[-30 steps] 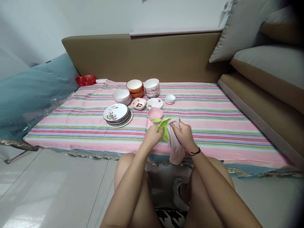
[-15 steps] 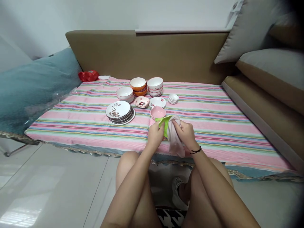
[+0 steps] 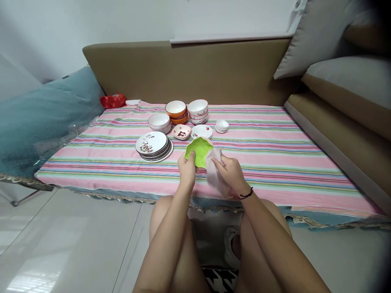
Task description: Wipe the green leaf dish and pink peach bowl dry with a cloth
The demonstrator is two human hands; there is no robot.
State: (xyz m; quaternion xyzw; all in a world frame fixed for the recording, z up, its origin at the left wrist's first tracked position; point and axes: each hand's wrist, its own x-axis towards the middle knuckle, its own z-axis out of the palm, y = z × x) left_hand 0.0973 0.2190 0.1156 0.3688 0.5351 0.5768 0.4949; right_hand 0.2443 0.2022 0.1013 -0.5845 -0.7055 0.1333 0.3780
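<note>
The left hand (image 3: pixel 187 167) grasps a green leaf-shaped dish (image 3: pixel 199 149) by its left rim, thumb inside; the right hand (image 3: pixel 229 173) has its grip closed on a pale pink cloth (image 3: pixel 216 179) at the right rim. A moment ago the dish was tilted and half covered; now its inside faces up, probably easier to wipe. It is held over the striped sheet (image 3: pixel 269 150), between the front edge and the floral plates (image 3: pixel 201 131). The plate stack (image 3: pixel 152 143) crowds the left; open room stretches right.
</note>
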